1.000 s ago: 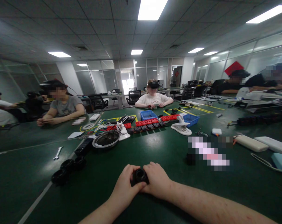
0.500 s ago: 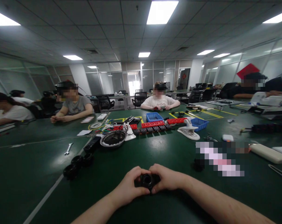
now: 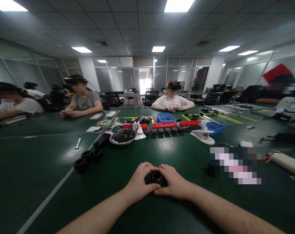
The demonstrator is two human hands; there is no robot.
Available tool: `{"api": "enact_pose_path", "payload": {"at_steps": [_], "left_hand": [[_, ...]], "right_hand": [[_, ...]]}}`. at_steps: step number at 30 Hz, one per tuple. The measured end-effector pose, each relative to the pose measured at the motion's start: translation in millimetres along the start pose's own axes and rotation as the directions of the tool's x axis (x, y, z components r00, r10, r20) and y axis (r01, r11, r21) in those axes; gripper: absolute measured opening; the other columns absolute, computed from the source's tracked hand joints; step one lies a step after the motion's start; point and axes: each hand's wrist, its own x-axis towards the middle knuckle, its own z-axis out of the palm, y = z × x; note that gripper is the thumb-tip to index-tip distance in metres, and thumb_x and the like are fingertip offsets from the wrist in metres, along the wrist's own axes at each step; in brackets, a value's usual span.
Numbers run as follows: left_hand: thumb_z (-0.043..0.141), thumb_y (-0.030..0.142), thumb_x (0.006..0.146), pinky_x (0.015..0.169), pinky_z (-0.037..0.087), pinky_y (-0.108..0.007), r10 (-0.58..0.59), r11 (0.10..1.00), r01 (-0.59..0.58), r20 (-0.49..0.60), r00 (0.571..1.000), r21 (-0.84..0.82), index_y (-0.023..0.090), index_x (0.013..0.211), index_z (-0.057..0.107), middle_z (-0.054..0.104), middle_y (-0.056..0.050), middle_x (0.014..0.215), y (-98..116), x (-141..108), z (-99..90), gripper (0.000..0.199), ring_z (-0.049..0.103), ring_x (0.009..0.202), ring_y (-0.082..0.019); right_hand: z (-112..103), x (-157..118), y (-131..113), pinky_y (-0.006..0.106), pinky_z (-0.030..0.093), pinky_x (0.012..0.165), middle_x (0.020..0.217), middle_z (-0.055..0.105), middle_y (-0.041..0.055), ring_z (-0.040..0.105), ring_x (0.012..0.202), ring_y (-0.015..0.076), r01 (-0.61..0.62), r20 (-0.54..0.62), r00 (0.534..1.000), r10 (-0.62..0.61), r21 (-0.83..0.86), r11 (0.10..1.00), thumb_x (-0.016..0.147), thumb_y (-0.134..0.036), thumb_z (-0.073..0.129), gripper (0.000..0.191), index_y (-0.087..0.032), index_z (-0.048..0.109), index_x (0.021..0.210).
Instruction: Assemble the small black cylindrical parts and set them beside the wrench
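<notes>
My left hand (image 3: 140,182) and my right hand (image 3: 173,183) meet just above the near part of the green table. Between them is a black round part (image 3: 157,176) with a hole in its top, held from both sides. Thumbs close in on the near side and fingers curl round the far side. The part's lower body is mostly hidden by the hands and dark shadow. To the left stand several similar black round parts (image 3: 87,156) in a cluster.
A wrench (image 3: 78,143) lies at left. Farther back are a metal dish (image 3: 123,137), red strips (image 3: 164,124), a white clamp (image 3: 203,134) and blue bins (image 3: 166,117). A beige case (image 3: 287,163) lies at right. People sit across the green table (image 3: 128,156).
The view has tipped and turned a little, so the surroundings sit higher and farther right. Both hands still grip the black round part, whose hole now points more upward.
</notes>
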Motion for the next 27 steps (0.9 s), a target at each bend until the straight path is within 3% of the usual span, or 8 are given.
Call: {"api": "enact_pose_path", "payload": {"at_steps": [3,7,10,14,17,19,22,27], "left_hand": [[0.068,0.025,0.063,0.083,0.039,-0.031,0.015,0.999,-0.012,0.095,0.995,-0.033,0.025,0.104,0.056,0.053,-0.002,0.098,0.5,0.1,-6.7,0.043,0.049,0.093,-0.019],[0.069,0.027,0.062,0.075,0.041,-0.027,-0.001,0.999,0.007,0.166,0.986,-0.033,0.025,0.103,0.057,0.052,0.0,0.091,4.0,-0.3,-10.9,0.043,0.051,0.085,-0.017],[0.071,0.028,0.061,0.071,0.04,-0.026,-0.016,0.999,0.023,0.151,0.988,-0.043,0.024,0.102,0.058,0.052,0.0,0.087,4.2,-1.4,-7.6,0.043,0.051,0.081,-0.016],[0.072,0.024,0.058,0.07,0.04,-0.027,-0.102,0.995,0.102,-0.017,0.995,-0.014,0.022,0.098,0.058,0.053,0.0,0.087,1.7,-3.7,3.9,0.043,0.051,0.081,-0.017],[0.072,0.023,0.057,0.072,0.039,-0.029,-0.136,0.99,0.139,-0.101,0.986,0.02,0.021,0.097,0.057,0.053,-0.001,0.087,0.9,-4.0,9.0,0.042,0.05,0.082,-0.018],[0.071,0.022,0.059,0.072,0.039,-0.029,-0.114,0.993,0.115,-0.079,0.99,0.011,0.021,0.097,0.057,0.054,-0.001,0.088,1.2,-3.2,7.7,0.041,0.05,0.083,-0.018],[0.069,0.023,0.062,0.073,0.039,-0.027,-0.06,0.998,0.06,0.013,0.998,-0.021,0.023,0.1,0.057,0.054,0.0,0.089,1.6,-1.4,0.7,0.04,0.05,0.084,-0.017],[0.068,0.025,0.065,0.073,0.039,-0.026,-0.025,0.998,0.033,0.124,0.992,-0.058,0.026,0.103,0.057,0.054,0.0,0.091,1.5,0.7,-6.6,0.04,0.051,0.085,-0.017]], "right_hand": [[-11.7,2.5,12.2,0.032,0.037,0.077,0.096,0.052,0.0041,0.047,0.089,0.0198,0.11,0.133,0.982,-0.132,0.164,0.98,0.064,-0.041,0.066,0.045,-0.019,0.056,0.101],[-16.6,5.2,20.5,0.028,0.037,0.074,0.086,0.053,0.0007,0.048,0.084,0.0171,0.172,0.17,0.961,-0.219,0.252,0.952,0.064,-0.035,0.068,0.033,-0.018,0.061,0.091],[-10.6,5.1,14.9,0.026,0.036,0.066,0.079,0.054,0.0005,0.048,0.077,0.0168,0.092,0.121,0.986,-0.114,0.176,0.98,0.057,-0.042,0.071,0.039,-0.016,0.059,0.084],[2.1,3.7,-0.1,0.028,0.035,0.062,0.077,0.056,0.0037,0.049,0.071,0.0182,-0.056,-0.007,0.998,0.055,-0.017,0.998,0.056,-0.053,0.067,0.048,-0.014,0.056,0.081],[7.7,1.9,-7.6,0.033,0.035,0.068,0.077,0.056,0.0058,0.05,0.073,0.021,-0.097,-0.093,0.992,0.082,-0.162,0.982,0.059,-0.057,0.062,0.048,-0.014,0.056,0.08],[6.4,0.6,-7.9,0.036,0.034,0.072,0.081,0.056,0.0066,0.049,0.077,0.0224,-0.075,-0.104,0.993,0.058,-0.169,0.983,0.058,-0.058,0.062,0.053,-0.014,0.056,0.086],[-3.2,0.2,-0.6,0.034,0.036,0.074,0.089,0.054,0.006,0.048,0.083,0.0215,0.015,0.004,1.0,-0.015,-0.018,1.0,0.058,-0.053,0.066,0.054,-0.016,0.055,0.096],[-18.8,4.0,16.7,0.027,0.037,0.074,0.09,0.054,0.0016,0.048,0.086,0.0176,0.147,0.168,0.969,-0.184,0.208,0.967,0.064,-0.037,0.068,0.037,-0.018,0.059,0.095]]}}
